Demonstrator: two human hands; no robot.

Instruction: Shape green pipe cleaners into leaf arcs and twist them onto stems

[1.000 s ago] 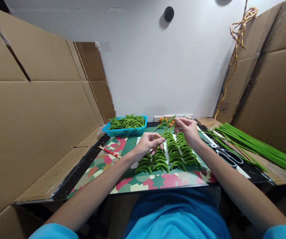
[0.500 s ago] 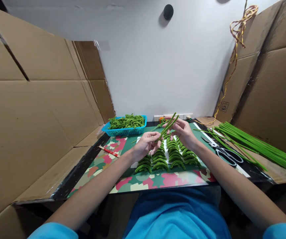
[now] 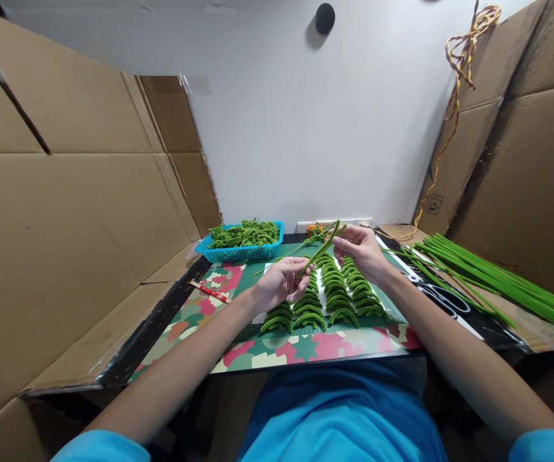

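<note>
1. In the head view, the person's left hand (image 3: 284, 282) is in the middle, above the near-left part of the mat (image 3: 300, 350), its thumb and fingers pinching the lower end of some green stems (image 3: 322, 249).
2. The stems slant up and to the right from the left hand, above the mat, with two tips showing at the top, just beside the right hand.
3. The right hand (image 3: 361, 250) has its thumb and forefinger drawn near each other at the upper end of the stems; whether they pinch or only touch them cannot be told.
4. Below the hands, four rows of curved green pieces (image 3: 337, 295) lie on white paper over the mat, the left-hand rows partly hidden by the left hand.
5. At the far left of the mat stands a blue basket (image 3: 238, 254) heaped with bent green pieces (image 3: 248, 233).
6. A red paper-wrapped stick (image 3: 210, 292) lies on the mat, left of the left hand.
7. Behind the hands, near the wall (image 3: 281, 128), is a small orange thing (image 3: 315, 231), too small to make out.
8. To the right of the right forearm lie scissors (image 3: 443, 298), with a bundle of long straight green stems (image 3: 498, 279) beyond them.
9. Cardboard (image 3: 65, 205) stands on both sides, and a yellow cord (image 3: 469, 54) hangs at the right.
</note>
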